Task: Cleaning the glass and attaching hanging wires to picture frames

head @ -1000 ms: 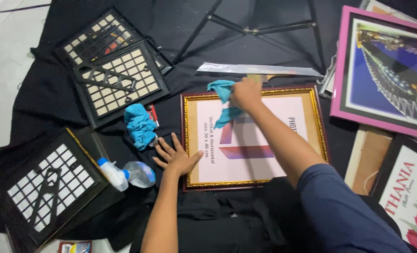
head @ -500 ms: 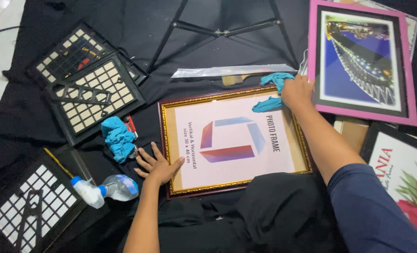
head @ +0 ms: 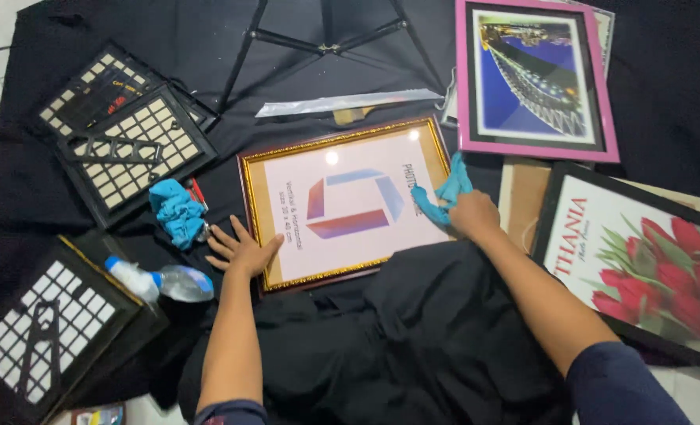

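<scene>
Head view: wiping the glass of the gold-edged frame lying flat on the black cloth, right hand closed on a blue rag at its right edge, left hand spread flat, pinning the left edge; remaining glass likely calls for steady strokes leftward.

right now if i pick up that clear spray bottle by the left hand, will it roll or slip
The clear spray bottle lies on its side on black cloth, so a nudge would probably roll it. Its smooth rounded plastic may be slippery. It looks mostly clear, so it is likely light. The left hand rests flat beside it, not touching.
</scene>
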